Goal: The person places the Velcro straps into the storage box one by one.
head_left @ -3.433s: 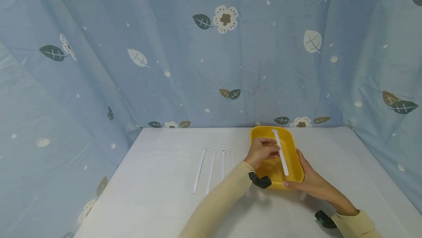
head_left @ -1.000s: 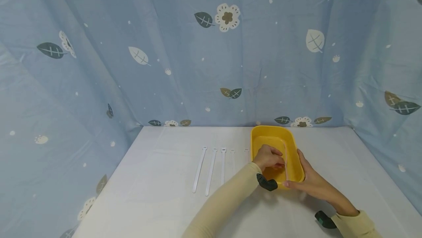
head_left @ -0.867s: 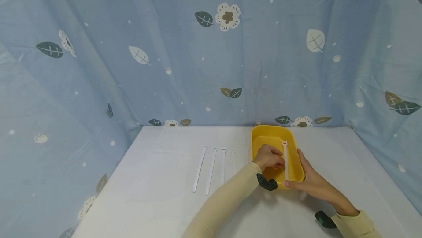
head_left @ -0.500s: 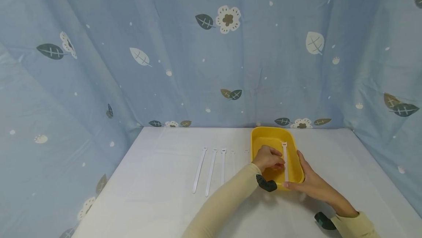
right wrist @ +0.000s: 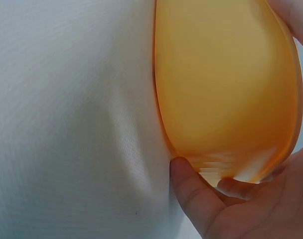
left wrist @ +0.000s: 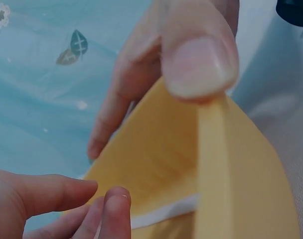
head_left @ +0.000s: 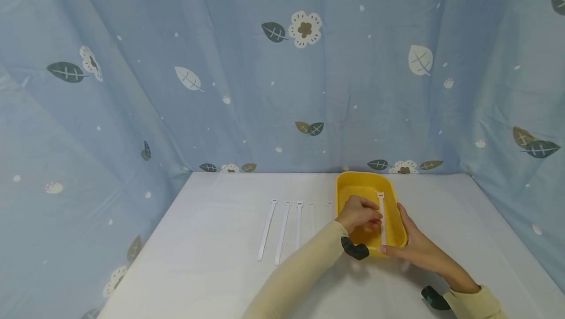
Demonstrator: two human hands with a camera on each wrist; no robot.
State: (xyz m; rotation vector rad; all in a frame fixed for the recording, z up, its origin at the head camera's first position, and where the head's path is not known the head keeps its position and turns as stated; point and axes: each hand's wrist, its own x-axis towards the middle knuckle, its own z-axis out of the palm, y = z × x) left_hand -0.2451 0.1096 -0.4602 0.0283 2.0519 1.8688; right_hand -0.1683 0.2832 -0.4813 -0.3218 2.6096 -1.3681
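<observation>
A yellow tray (head_left: 359, 186) stands at the back right of the table, tilted or level I cannot tell. My right hand (head_left: 417, 245) grips its near right corner, thumb over the rim and fingers along the outer side. In the left wrist view the right thumb (left wrist: 201, 69) presses on the rim. A white slotted-head strap, like a cable tie (head_left: 382, 213), lies lengthwise inside the tray. My left hand (head_left: 359, 212) is inside the tray just left of the strap, fingers loosely bent. In its wrist view the strap (left wrist: 164, 214) passes behind the fingertips, with no clear pinch.
Several similar straps lie side by side on the white table left of the tray, among them one strap (head_left: 266, 230) at the far left and another strap (head_left: 282, 233). The left forearm partly covers others. A blue patterned curtain (head_left: 265, 88) hangs behind.
My left hand has lowered the strap into the tray. The strap turned from edge-on to flat about 0.9 s ago and has stayed put. The right hand keeps its grip; the view shifts slightly.
</observation>
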